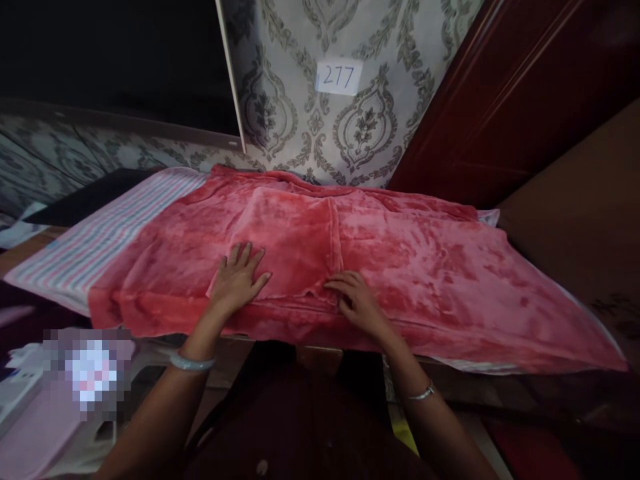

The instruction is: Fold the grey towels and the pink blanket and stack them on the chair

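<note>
My left hand (237, 280) presses flat on red cloth (420, 267); whether my right hand (357, 300) pinches it, I cannot tell. Patterned wall (310, 113) behind cloth.

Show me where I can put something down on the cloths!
Try the red cloth beyond the right hand, towards its right edge, or the striped cloth between the red cloth and the black panel. It's crowded around the left hand, the right hand and the folded piece.
</note>
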Action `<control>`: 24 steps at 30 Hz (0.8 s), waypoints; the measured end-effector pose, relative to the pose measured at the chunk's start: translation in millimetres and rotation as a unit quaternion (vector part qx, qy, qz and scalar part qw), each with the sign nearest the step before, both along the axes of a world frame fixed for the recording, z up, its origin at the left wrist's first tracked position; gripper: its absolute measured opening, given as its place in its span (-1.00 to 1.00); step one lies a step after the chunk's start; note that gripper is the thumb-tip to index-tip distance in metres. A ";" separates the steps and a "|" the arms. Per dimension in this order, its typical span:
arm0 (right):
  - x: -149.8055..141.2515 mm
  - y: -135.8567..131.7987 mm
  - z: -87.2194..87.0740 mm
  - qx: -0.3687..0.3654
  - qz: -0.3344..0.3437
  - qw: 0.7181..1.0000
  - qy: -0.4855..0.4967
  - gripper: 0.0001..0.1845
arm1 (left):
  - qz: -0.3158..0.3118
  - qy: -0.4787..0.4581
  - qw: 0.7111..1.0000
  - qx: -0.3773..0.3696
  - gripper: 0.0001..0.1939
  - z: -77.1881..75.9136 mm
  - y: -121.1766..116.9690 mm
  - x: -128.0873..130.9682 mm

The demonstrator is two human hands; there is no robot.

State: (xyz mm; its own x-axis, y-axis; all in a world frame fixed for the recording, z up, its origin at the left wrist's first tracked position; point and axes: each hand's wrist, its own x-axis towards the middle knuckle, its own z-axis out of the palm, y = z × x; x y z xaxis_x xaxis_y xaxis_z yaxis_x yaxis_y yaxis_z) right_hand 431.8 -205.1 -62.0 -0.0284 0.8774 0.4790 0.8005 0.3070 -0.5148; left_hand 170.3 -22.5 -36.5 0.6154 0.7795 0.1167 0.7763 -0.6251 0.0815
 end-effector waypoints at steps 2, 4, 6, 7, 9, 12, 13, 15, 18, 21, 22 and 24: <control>2.4 4.1 -2.7 0.006 -0.001 1.000 0.006 -0.53 | 0.002 0.002 1.000 -0.001 -0.31 -0.4 0.4 -0.5; 5.4 6.5 -6.5 0.019 -0.009 1.000 0.016 -0.58 | 0.003 0.002 1.000 -0.003 -0.31 -1.0 1.0 -1.1; 7.4 5.0 -10.0 0.029 -0.017 0.999 0.027 -0.59 | 0.000 -0.001 1.000 -0.005 -0.30 -1.7 1.6 -1.8; 8.0 2.8 -11.4 0.032 -0.018 0.999 0.031 -0.60 | -0.001 -0.003 1.000 -0.005 -0.30 -2.1 1.9 -2.1; 9.7 -3.0 -12.7 0.029 -0.008 0.999 0.037 -0.58 | -0.005 -0.008 1.000 -0.005 -0.29 -2.8 2.4 -2.7; 16.1 -6.8 -8.3 0.007 0.006 0.999 0.050 -0.55 | -0.009 -0.015 1.000 0.002 -0.30 -3.6 2.6 -3.5; 19.0 -4.2 -4.7 -0.005 -0.006 0.999 0.052 -0.54 | -0.009 -0.016 1.000 0.005 -0.30 -3.6 2.6 -3.8; 23.6 9.9 5.5 -0.021 -0.055 0.997 0.053 -0.52 | -0.007 -0.017 1.000 0.006 -0.31 -3.2 2.4 -4.3; 20.5 50.8 22.2 -0.014 -0.109 0.993 0.044 -0.47 | -0.003 -0.015 1.000 0.005 -0.32 -2.0 2.4 -5.2; 5.9 95.8 29.8 -0.018 -0.117 0.993 0.018 -0.30 | -0.001 -0.018 1.000 0.007 -0.32 -1.8 2.9 -6.3; 0.7 106.8 28.9 -0.034 -0.120 0.992 0.006 -0.23 | -0.002 -0.021 1.000 0.009 -0.33 -2.3 3.0 -6.8; -7.3 119.1 22.5 -0.092 -0.137 0.986 -0.021 -0.15 | -0.004 -0.025 1.000 0.015 -0.34 -4.2 2.8 -7.8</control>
State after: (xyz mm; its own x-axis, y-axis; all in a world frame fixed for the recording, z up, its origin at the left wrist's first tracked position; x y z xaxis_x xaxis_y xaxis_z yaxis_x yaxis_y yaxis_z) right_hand 424.5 -86.0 -39.5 0.2060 0.9268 0.3139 0.8616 -0.0198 -0.5071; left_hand 162.5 -19.7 -40.7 0.6144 0.7705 0.1700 0.7667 -0.6338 0.1019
